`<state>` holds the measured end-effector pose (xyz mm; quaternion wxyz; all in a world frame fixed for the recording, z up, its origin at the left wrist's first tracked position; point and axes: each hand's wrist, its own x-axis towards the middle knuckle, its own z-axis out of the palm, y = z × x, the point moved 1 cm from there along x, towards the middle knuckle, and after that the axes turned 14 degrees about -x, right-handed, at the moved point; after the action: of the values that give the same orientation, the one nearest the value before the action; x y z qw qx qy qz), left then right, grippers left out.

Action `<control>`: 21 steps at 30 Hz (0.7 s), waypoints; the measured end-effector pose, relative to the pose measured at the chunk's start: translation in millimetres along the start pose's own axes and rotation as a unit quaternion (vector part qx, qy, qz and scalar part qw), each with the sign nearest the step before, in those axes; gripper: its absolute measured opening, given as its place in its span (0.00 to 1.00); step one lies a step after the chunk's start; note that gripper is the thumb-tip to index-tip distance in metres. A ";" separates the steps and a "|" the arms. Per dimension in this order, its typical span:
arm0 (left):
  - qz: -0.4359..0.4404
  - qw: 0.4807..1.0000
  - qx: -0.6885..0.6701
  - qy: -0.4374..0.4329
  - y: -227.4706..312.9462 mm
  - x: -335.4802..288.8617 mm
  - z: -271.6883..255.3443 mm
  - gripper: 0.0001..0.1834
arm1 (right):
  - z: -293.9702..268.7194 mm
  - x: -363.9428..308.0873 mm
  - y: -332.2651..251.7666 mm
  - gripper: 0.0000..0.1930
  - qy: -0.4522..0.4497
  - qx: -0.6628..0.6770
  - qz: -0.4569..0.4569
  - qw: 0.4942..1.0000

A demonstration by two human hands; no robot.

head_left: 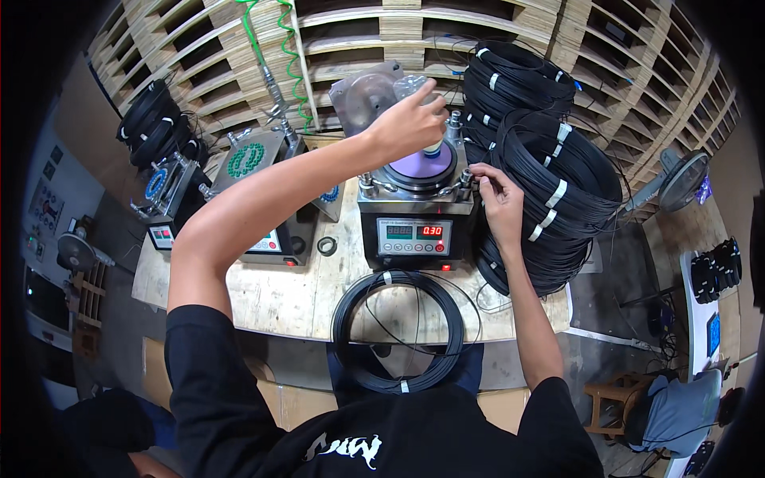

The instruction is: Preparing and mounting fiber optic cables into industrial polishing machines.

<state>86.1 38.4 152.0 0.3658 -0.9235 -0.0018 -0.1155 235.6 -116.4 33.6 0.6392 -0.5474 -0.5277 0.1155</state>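
Note:
My left hand (pixel 422 119) is closed round a clear plastic bottle (pixel 410 84), tipped with its lower end just over a round purple polishing pad (pixel 421 165). Whether that end touches the pad is hard to tell. The pad lies on top of a polishing machine (pixel 374 209), which has a lit red display and metal clamps at its corners. Beside the right front clamp (pixel 467 177) is my right hand (pixel 502 199), its fingers curled and the fingertips close together at the clamp. What they pinch, if anything, is too small to make out.
A coil of black cable (pixel 343 319) overhangs the table's front edge before me. Large black cable coils (pixel 558 199) are stacked to the right. Leftward stand another machine with a green ring fixture (pixel 246 160) and a black ring (pixel 326 245). A person (pixel 677 414) sits at lower right.

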 end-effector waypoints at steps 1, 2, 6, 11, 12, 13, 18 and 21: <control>0.008 0.999 0.005 -0.038 -0.7 7.5 1.4 0.15 | -1.0 0.0 0.3 0.10 0.002 0.000 -0.001 1.000; 0.008 0.999 0.015 -0.048 -1.4 12.6 3.5 0.13 | -1.2 -1.3 -0.4 0.10 0.005 0.002 0.003 1.000; -0.033 0.996 0.033 -0.080 -14.9 9.2 15.8 0.11 | -1.7 0.8 -1.7 0.10 0.002 -0.005 0.008 1.000; -0.057 0.995 0.047 -0.073 -20.9 -36.6 15.6 0.09 | -1.0 0.4 -3.5 0.10 0.000 0.000 0.010 1.000; -0.048 0.995 0.044 -0.073 -16.7 -43.4 7.8 0.10 | -0.7 0.4 -2.8 0.10 -0.001 0.000 0.016 1.000; -0.039 0.996 0.041 -0.073 -10.9 -48.6 0.7 0.10 | -1.4 -0.2 -2.2 0.10 -0.002 0.000 0.016 1.000; -0.003 0.999 0.012 -0.045 15.5 -29.7 -28.0 0.12 | -1.1 1.1 -2.3 0.11 0.001 -0.004 0.025 1.000; -0.018 0.998 0.015 -0.051 14.8 0.0 -17.6 0.11 | 0.9 0.6 -4.0 0.11 0.005 -0.003 0.025 1.000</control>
<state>83.8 15.7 154.5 0.3769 -0.9224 -0.0386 -0.0744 233.4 -116.9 37.1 0.6374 -0.5624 -0.5112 0.1271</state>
